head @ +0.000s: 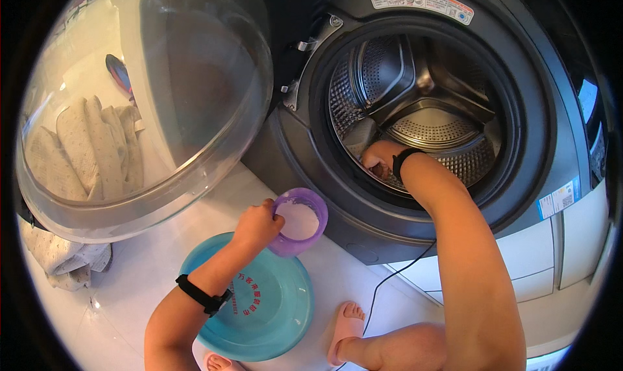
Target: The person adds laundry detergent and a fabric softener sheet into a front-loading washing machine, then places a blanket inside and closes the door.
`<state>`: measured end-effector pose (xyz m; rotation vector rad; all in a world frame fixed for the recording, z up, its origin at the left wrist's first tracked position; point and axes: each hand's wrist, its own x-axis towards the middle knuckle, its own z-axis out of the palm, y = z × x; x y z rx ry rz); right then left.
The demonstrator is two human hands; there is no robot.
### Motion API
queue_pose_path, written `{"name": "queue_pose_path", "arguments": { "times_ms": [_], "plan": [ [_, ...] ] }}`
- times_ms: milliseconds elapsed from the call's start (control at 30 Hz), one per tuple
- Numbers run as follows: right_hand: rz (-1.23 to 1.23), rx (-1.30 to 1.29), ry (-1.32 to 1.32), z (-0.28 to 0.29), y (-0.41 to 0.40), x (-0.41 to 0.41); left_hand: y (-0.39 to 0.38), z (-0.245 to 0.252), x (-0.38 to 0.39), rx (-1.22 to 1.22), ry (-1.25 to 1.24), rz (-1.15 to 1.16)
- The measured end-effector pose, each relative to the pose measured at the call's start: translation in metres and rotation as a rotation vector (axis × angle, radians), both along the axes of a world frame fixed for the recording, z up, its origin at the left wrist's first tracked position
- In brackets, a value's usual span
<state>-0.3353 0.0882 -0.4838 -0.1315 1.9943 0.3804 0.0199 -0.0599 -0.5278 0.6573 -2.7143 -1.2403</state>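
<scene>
My left hand (259, 225) grips the near rim of a purple plastic cup (299, 244) that holds white powder (297, 220). The cup is held above a blue plastic basin (277, 312), which stands on the floor and has red writing inside. My right hand (382, 161) reaches into the metal drum (433, 122) of a dark front-loading washing machine (336, 210), at the lower left of its opening. The fingers there are curled and partly hidden, so whether they hold anything is unclear.
The machine's round glass door (209, 103) stands open at the left. Patterned beige cloth (92, 152) shows through it, and more cloth (73, 259) lies below it. A black cord (384, 281) runs across the floor by a foot in a pink slipper (343, 329). White cabinets (516, 259) are at the right.
</scene>
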Motion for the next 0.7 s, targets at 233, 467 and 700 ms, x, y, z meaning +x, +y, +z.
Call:
{"name": "queue_pose_path", "arguments": {
  "times_ms": [233, 467, 700],
  "plan": [
    [0.053, -0.325, -0.149, -0.046, 0.002, -0.042, -0.001, -0.001, -0.001, 0.043, 0.027, -0.028],
    [-0.52, -0.954, 0.134, -0.059, -0.04, -0.041, 0.001, -0.003, -0.004, 0.061, 0.043, -0.035],
    [0.02, -0.756, 0.396, -0.044, -0.054, -0.039, 0.003, -0.005, -0.005, 0.038, 0.004, -0.048]
  ]
}}
